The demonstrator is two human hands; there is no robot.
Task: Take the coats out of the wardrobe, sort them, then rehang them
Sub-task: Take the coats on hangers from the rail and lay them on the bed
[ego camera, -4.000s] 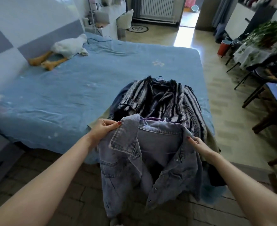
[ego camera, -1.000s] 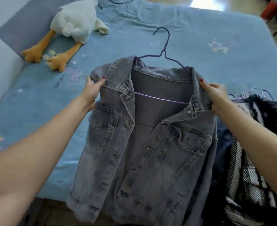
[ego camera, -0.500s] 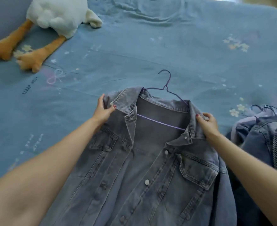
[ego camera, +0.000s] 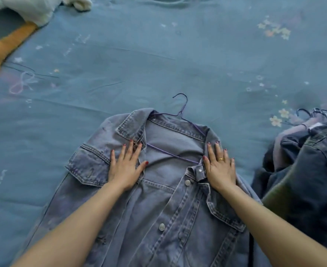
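The faded denim jacket (ego camera: 158, 199) lies front-up and unbuttoned on the blue bedsheet (ego camera: 158, 54), its collar pointing away from the person and its body spread flat toward the near edge. A thin purple wire hanger (ego camera: 180, 112) sits inside it: the hook sticks out past the collar onto the sheet, and the lower bar shows across the open neck. The left hand (ego camera: 125, 168) rests palm-down on the jacket's left front panel just below the collar, fingers straight and slightly spread, holding nothing. The right hand (ego camera: 219, 168) lies flat the same way on the opposite panel beside the top snap button, fingers extended, a gold ring on 1 finger; it grasps nothing either. Both forearms reach in from the bottom of the view. To the right, just beside the jacket's sleeve, a heap of darker coats (ego camera: 303, 170) lies bunched on the bed, with several hanger hooks poking out at its far end. In the top-left corner lies a white plush duck (ego camera: 33, 8) with orange legs, well apart from the jacket
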